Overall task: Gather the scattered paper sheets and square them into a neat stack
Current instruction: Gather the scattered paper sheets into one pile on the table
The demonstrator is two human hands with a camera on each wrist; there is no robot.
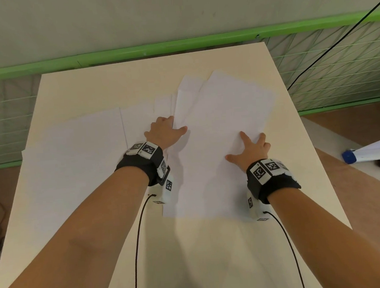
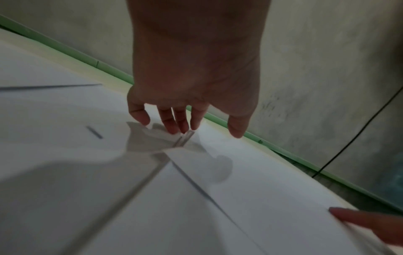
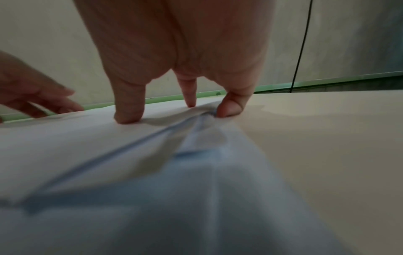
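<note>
Several white paper sheets (image 1: 216,124) lie overlapped across a cream table (image 1: 213,253), with more sheets (image 1: 73,146) spread to the left. My left hand (image 1: 176,124) sits at the left edge of the middle pile. In the left wrist view its fingertips (image 2: 172,129) touch the sheets' edges (image 2: 183,138) while the thumb hovers above the paper. My right hand (image 1: 244,145) lies spread on the top sheet near its right edge. In the right wrist view its thumb (image 3: 128,117) and one finger press down, and a bent finger (image 3: 229,108) pushes against the crumpled paper edge (image 3: 202,124).
A green rail (image 1: 178,44) with wire mesh runs behind the table's far edge. A black cable (image 1: 334,46) hangs at the right. A white object with a blue cap (image 1: 350,156) lies on the floor to the right. Bare tabletop shows near me and along the right side.
</note>
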